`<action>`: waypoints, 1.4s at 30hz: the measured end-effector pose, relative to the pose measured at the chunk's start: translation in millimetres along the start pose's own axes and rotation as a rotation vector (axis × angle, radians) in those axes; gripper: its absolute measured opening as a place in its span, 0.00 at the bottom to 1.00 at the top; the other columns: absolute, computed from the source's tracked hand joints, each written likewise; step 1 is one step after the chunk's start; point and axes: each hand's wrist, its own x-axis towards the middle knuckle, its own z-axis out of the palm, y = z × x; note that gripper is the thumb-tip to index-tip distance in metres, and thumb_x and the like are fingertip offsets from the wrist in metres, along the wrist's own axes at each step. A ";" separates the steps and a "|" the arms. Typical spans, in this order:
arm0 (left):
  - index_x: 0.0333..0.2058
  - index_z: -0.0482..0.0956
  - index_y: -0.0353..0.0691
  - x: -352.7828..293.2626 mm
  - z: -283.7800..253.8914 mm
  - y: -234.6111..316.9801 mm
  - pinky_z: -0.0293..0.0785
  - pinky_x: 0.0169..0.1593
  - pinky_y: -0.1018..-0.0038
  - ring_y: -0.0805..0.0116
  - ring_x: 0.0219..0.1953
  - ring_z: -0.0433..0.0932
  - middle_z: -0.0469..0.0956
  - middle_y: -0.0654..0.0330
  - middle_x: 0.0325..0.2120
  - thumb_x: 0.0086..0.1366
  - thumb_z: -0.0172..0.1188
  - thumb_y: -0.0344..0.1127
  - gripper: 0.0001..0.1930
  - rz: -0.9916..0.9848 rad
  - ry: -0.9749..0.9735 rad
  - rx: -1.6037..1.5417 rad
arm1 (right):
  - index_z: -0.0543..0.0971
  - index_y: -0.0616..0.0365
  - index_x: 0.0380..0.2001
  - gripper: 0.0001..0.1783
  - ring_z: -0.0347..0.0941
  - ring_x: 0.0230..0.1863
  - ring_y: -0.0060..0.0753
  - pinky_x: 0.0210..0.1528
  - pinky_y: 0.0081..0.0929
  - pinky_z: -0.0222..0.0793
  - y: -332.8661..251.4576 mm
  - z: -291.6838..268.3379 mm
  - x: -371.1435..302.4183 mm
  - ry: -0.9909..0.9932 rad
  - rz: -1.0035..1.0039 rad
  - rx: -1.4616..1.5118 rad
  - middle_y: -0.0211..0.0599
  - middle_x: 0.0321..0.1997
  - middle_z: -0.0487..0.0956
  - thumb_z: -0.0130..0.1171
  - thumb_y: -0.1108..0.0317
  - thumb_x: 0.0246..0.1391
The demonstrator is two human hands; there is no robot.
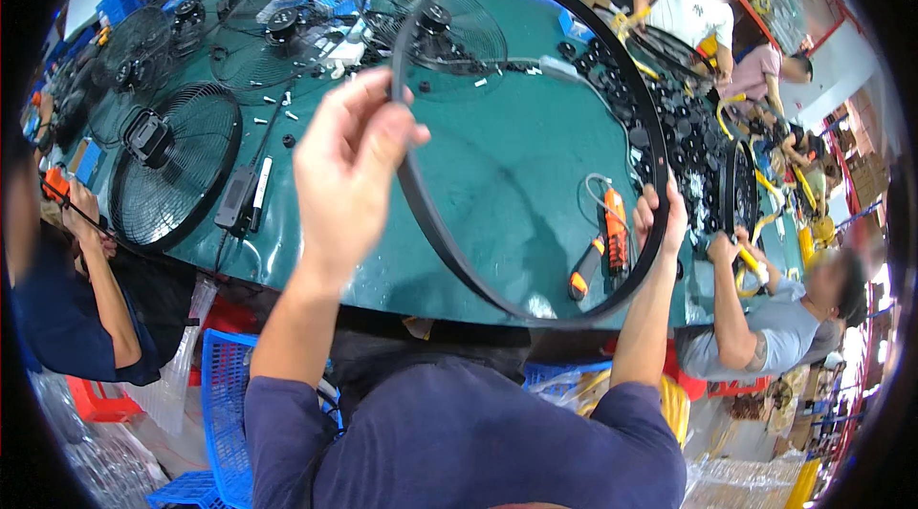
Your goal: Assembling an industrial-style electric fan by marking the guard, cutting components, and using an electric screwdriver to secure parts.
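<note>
I hold up a large black hoop (656,136) over the table, tilted toward me. My left hand (349,155) pinches its left rim between thumb and fingers. On the opposite side, my right hand (663,215) has its fingers wrapped round the rim. Through the hoop I see an orange power screwdriver (615,227) with a cord, lying on the green table (478,174). Beside it is a hand tool with an orange and black handle (585,270).
Black fan with wire guard (177,165) lies left, near a black adapter box (234,198). More fan guards (282,21) lie at the back. Small black parts (684,141) pile up on the right. Co-workers sit left and right; a blue crate (225,413) stands below.
</note>
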 end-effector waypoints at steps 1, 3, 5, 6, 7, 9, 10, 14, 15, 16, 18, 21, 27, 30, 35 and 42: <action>0.58 0.73 0.28 16.3 -3.3 -4.0 0.80 0.43 0.76 0.71 0.39 0.84 0.82 0.56 0.44 0.74 0.62 0.38 0.22 -0.010 0.005 0.044 | 0.67 0.46 0.68 0.23 0.62 0.14 0.24 0.16 0.25 0.62 -6.4 2.8 3.5 -0.020 -0.011 -0.056 0.28 0.24 0.68 0.47 0.57 0.73; 0.55 0.77 0.30 48.8 -12.1 -11.0 0.81 0.40 0.75 0.68 0.36 0.85 0.84 0.53 0.41 0.77 0.56 0.44 0.21 -0.007 0.029 0.129 | 0.71 0.51 0.64 0.23 0.64 0.14 0.26 0.17 0.26 0.65 -18.7 15.2 7.9 0.035 -0.044 -0.215 0.29 0.24 0.72 0.49 0.53 0.72; 0.54 0.77 0.28 72.4 -30.8 -23.2 0.81 0.41 0.74 0.66 0.37 0.86 0.84 0.51 0.41 0.77 0.55 0.49 0.24 -0.110 0.015 0.112 | 0.74 0.54 0.59 0.23 0.68 0.15 0.28 0.18 0.27 0.68 -31.6 41.3 6.7 0.107 -0.035 -0.353 0.32 0.25 0.76 0.51 0.50 0.71; 0.56 0.76 0.27 83.3 -40.9 -29.7 0.81 0.42 0.73 0.64 0.39 0.86 0.84 0.49 0.42 0.77 0.55 0.50 0.27 -0.157 0.010 0.118 | 0.75 0.54 0.56 0.23 0.70 0.16 0.29 0.19 0.27 0.69 -35.8 50.0 13.2 0.096 0.006 -0.383 0.33 0.26 0.78 0.52 0.49 0.70; 0.51 0.78 0.29 91.0 -39.7 -37.0 0.81 0.40 0.74 0.67 0.36 0.86 0.84 0.53 0.39 0.76 0.56 0.51 0.25 -0.200 0.030 0.103 | 0.76 0.52 0.52 0.21 0.74 0.18 0.30 0.20 0.27 0.70 -42.6 47.8 18.2 0.114 0.057 -0.406 0.33 0.25 0.77 0.53 0.48 0.69; 0.41 0.81 0.36 94.1 -36.3 -40.5 0.79 0.36 0.76 0.74 0.32 0.84 0.84 0.61 0.32 0.75 0.56 0.55 0.24 -0.270 0.037 0.149 | 0.78 0.52 0.46 0.23 0.75 0.18 0.29 0.18 0.26 0.70 -46.9 42.1 28.4 0.229 0.060 -0.365 0.32 0.24 0.78 0.58 0.44 0.66; 0.41 0.81 0.36 95.4 -38.2 -44.7 0.79 0.36 0.76 0.74 0.32 0.84 0.84 0.61 0.32 0.75 0.56 0.55 0.24 -0.257 0.017 0.144 | 0.80 0.52 0.44 0.23 0.74 0.16 0.27 0.16 0.25 0.69 -45.8 52.3 28.2 0.287 0.074 -0.386 0.31 0.24 0.79 0.60 0.42 0.64; 0.37 0.81 0.41 94.7 -26.1 -44.7 0.77 0.35 0.77 0.79 0.28 0.79 0.82 0.67 0.28 0.76 0.53 0.59 0.25 -0.333 -0.008 0.212 | 0.77 0.56 0.40 0.27 0.75 0.17 0.28 0.18 0.27 0.71 -62.1 55.1 15.2 0.268 0.141 -0.506 0.31 0.23 0.79 0.57 0.39 0.65; 0.37 0.81 0.42 96.0 -24.5 -44.9 0.77 0.36 0.77 0.79 0.28 0.80 0.82 0.67 0.28 0.75 0.53 0.60 0.25 -0.341 0.009 0.193 | 0.77 0.56 0.40 0.27 0.75 0.17 0.28 0.18 0.27 0.71 -65.4 55.8 13.4 0.278 0.132 -0.505 0.31 0.23 0.79 0.57 0.39 0.65; 0.37 0.81 0.42 95.5 -25.0 -44.1 0.77 0.36 0.76 0.79 0.29 0.80 0.82 0.67 0.28 0.75 0.53 0.60 0.25 -0.354 0.025 0.177 | 0.77 0.56 0.38 0.28 0.75 0.17 0.27 0.18 0.27 0.71 -66.2 57.7 9.9 0.253 0.131 -0.519 0.31 0.23 0.79 0.56 0.39 0.65; 0.37 0.81 0.43 94.6 -30.9 -38.8 0.78 0.37 0.76 0.77 0.31 0.81 0.83 0.66 0.30 0.75 0.54 0.60 0.24 -0.360 0.010 0.177 | 0.77 0.56 0.37 0.28 0.74 0.17 0.27 0.18 0.27 0.71 -65.3 61.6 7.0 0.240 0.125 -0.531 0.32 0.23 0.79 0.56 0.38 0.65; 0.39 0.81 0.40 97.4 -39.4 -43.4 0.78 0.36 0.74 0.75 0.32 0.83 0.84 0.62 0.32 0.75 0.54 0.59 0.25 -0.388 0.015 0.167 | 0.78 0.54 0.31 0.29 0.74 0.16 0.26 0.18 0.27 0.71 -58.7 63.1 7.5 0.198 0.160 -0.573 0.32 0.22 0.77 0.54 0.36 0.65; 0.47 0.79 0.31 100.2 -65.5 -53.2 0.80 0.38 0.70 0.66 0.37 0.85 0.85 0.50 0.40 0.73 0.56 0.60 0.30 -0.417 0.018 0.111 | 0.78 0.55 0.31 0.30 0.74 0.17 0.24 0.19 0.25 0.71 -54.6 70.3 -5.1 0.126 0.154 -0.624 0.31 0.23 0.76 0.53 0.36 0.66; 0.53 0.78 0.32 89.3 -87.4 -56.6 0.78 0.36 0.72 0.68 0.37 0.85 0.85 0.53 0.42 0.75 0.54 0.51 0.25 -0.543 -0.042 0.098 | 0.76 0.58 0.45 0.26 0.76 0.19 0.26 0.20 0.26 0.73 -42.9 69.3 -20.3 0.160 0.212 -0.674 0.34 0.26 0.78 0.55 0.43 0.66; 0.54 0.78 0.36 29.0 -136.7 -72.8 0.68 0.25 0.85 0.81 0.23 0.77 0.86 0.60 0.38 0.73 0.59 0.43 0.19 -0.635 -0.083 0.404 | 0.55 0.62 0.74 0.41 0.81 0.24 0.31 0.24 0.27 0.78 23.2 42.2 -82.9 0.062 0.427 -0.710 0.42 0.34 0.84 0.56 0.53 0.68; 0.61 0.74 0.38 -36.5 -194.2 -99.3 0.66 0.22 0.85 0.82 0.21 0.73 0.85 0.57 0.44 0.74 0.58 0.35 0.19 -0.542 0.025 0.444 | 0.79 0.61 0.53 0.26 0.75 0.56 0.48 0.54 0.48 0.70 76.7 -16.8 -102.6 0.290 -0.413 -1.884 0.52 0.56 0.77 0.63 0.52 0.60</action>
